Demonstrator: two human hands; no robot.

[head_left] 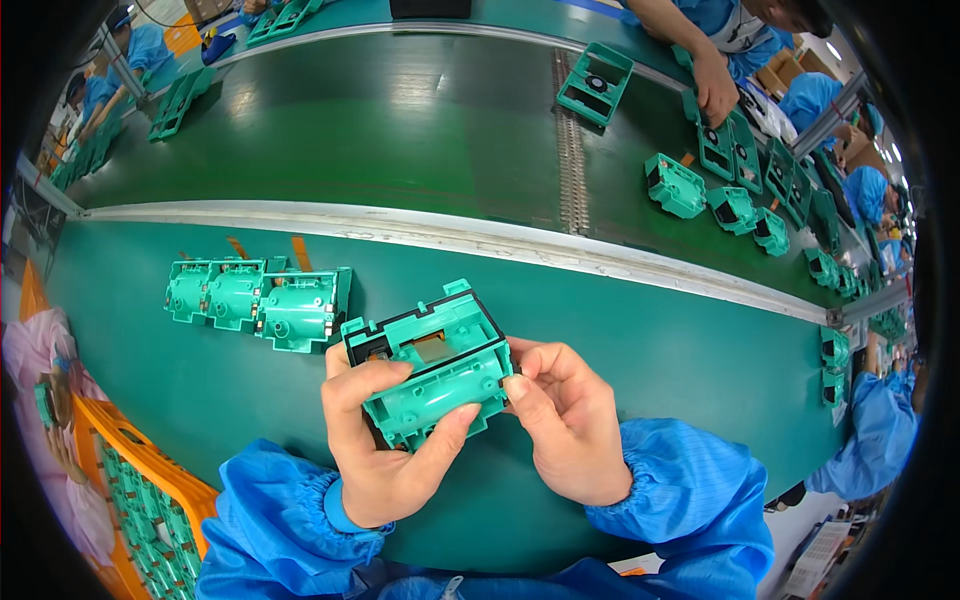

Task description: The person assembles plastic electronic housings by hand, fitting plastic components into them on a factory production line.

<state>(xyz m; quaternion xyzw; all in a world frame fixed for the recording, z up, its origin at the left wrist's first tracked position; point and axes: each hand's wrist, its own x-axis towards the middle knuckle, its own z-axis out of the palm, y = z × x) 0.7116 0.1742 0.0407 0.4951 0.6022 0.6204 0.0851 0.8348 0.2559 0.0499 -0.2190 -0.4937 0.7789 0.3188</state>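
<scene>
A green plastic housing (440, 395) with a rounded, half-cylinder front and a black-edged rectangular opening is held above the green worktable (680, 360). My left hand (395, 440) grips it from the left, the thumb across its rounded front and the index finger on its upper left corner. Inside the opening shows a small tan and brown piece (432, 347). My right hand (575, 425) is closed at the housing's right end, thumb and fingertips pinched on its edge. A little dark bit shows by that thumb; I cannot make out what it is.
Three similar housings (235, 295) stand in a row at left on the table. Beyond a pale rail (430, 225) runs a green conveyor belt (350, 130) carrying more green parts (595, 82). An orange crate (150, 440) sits lower left. A co-worker's hand (715, 90) reaches over the belt.
</scene>
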